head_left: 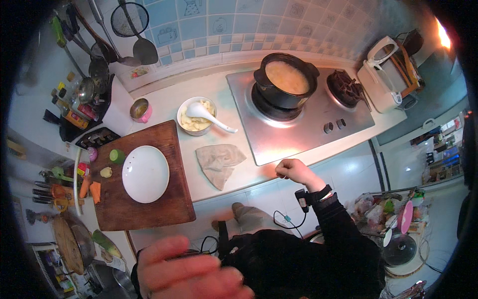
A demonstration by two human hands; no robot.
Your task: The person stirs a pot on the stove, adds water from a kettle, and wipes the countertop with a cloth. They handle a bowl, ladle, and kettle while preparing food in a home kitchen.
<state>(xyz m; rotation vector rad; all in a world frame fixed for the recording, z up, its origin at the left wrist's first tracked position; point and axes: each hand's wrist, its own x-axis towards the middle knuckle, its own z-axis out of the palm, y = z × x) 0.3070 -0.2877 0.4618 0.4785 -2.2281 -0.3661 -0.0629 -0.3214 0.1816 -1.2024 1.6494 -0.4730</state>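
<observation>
My left hand (194,269) is large and blurred at the lower edge, fingers spread and holding nothing. My right hand (294,172) is curled closed beside the counter's front edge, with nothing visible in it. Left of it lies a crumpled grey cloth (219,162). Behind the cloth stands a bowl of pale pieces (190,123) with a white spoon (214,119). A white plate (145,177) rests on a wooden board (174,207), beside cut carrot (95,191) and green vegetable (117,156). A black pot of pale liquid (286,79) sits on the hob (269,144).
Utensils (144,50) hang at upper left above bottles (74,109). A pink cup (141,110) is on the counter. An empty burner (343,87) and a white appliance (378,89) are at right. Pans, bags and a lid (398,249) crowd the lower right.
</observation>
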